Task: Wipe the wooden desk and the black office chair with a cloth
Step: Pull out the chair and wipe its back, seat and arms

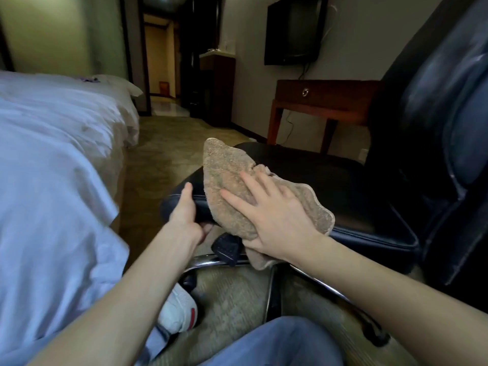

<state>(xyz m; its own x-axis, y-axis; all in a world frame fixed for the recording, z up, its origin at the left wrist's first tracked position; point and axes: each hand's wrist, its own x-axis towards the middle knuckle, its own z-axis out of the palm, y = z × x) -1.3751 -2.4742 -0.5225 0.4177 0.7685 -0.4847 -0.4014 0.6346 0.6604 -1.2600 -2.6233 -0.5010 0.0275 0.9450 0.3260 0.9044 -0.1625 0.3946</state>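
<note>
Centre frame: left hand [188, 213] grips the black padded chair armrest [200, 197]; right hand [274, 208], fingers flat, presses the tan terry cloth [227, 167] on it. Next needs a firm lengthwise stroke.

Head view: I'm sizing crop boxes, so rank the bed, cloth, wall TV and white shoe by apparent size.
1. bed
2. cloth
3. wall TV
4. white shoe
The cloth sits nearer the camera than the wall TV, so that pair holds on-screen only.
</note>
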